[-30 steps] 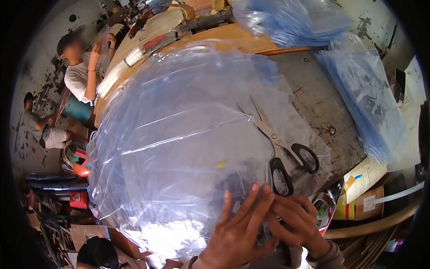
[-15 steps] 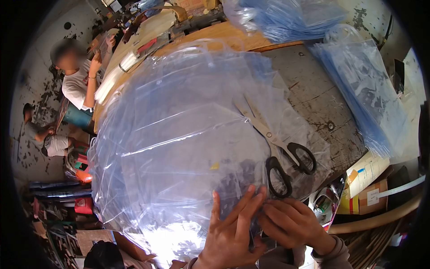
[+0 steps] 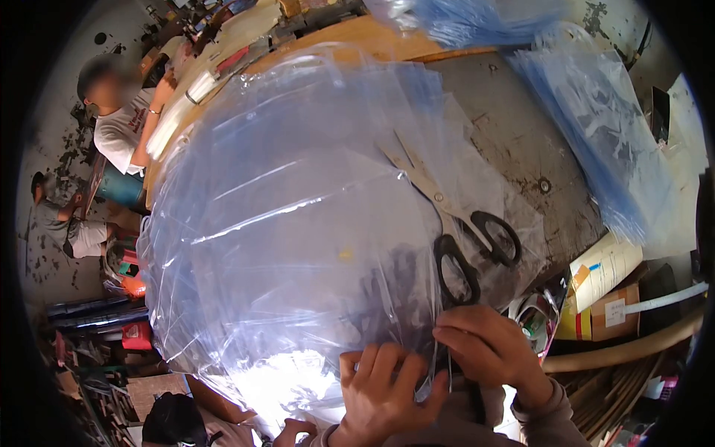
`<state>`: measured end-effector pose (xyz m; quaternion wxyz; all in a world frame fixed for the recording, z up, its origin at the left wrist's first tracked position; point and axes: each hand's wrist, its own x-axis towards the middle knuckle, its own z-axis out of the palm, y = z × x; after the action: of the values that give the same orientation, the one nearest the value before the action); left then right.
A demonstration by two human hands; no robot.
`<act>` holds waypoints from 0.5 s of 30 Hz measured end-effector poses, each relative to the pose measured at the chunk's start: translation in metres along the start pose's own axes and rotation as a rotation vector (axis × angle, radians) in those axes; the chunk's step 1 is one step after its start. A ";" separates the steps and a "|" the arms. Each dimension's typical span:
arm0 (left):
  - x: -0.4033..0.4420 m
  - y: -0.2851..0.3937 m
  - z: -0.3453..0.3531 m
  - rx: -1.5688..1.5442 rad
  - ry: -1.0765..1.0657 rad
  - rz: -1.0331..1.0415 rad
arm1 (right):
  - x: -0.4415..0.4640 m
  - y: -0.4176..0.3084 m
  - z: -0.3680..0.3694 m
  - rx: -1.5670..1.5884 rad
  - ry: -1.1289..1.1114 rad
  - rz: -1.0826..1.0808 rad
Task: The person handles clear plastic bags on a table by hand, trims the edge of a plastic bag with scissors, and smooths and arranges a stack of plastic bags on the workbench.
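Note:
A wide pile of clear, bluish plastic sheets (image 3: 283, 194) covers the worktable. Scissors (image 3: 439, 200) with black handles lie on it, blades apart and pointing to the far side. My left hand (image 3: 387, 387) is at the pile's near edge, its fingers curled onto the plastic. To its right, below the scissor handles, my right hand (image 3: 491, 346) pinches a thin clear edge or strip of the plastic with thumb and fingers together. A strip of plastic runs between the two hands.
More bluish plastic bags (image 3: 596, 127) hang over the table's right side, with another stack (image 3: 484, 22) at the back. A cardboard box (image 3: 614, 313) stands at the right. A person in a white shirt (image 3: 123, 134) sits at the far left; two other people are farther left and at the bottom.
My left hand has gone from spread fingers to curled ones and moved slightly down. My right hand has moved slightly right and up. The view has shifted, so the table scene sits higher.

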<state>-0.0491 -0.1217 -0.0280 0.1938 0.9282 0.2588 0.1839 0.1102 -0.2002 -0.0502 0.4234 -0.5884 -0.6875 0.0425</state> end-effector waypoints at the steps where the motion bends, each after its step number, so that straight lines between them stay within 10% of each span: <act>1: -0.001 -0.002 0.000 -0.003 -0.011 -0.001 | -0.003 0.003 0.002 -0.015 0.012 -0.026; 15: -0.007 -0.007 0.000 -0.051 0.041 0.015 | -0.001 -0.011 -0.004 -0.182 -0.044 -0.095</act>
<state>-0.0582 -0.1200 -0.0328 0.2105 0.9209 0.2511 0.2110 0.1047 -0.2058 -0.0416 0.3545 -0.5900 -0.7249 -0.0273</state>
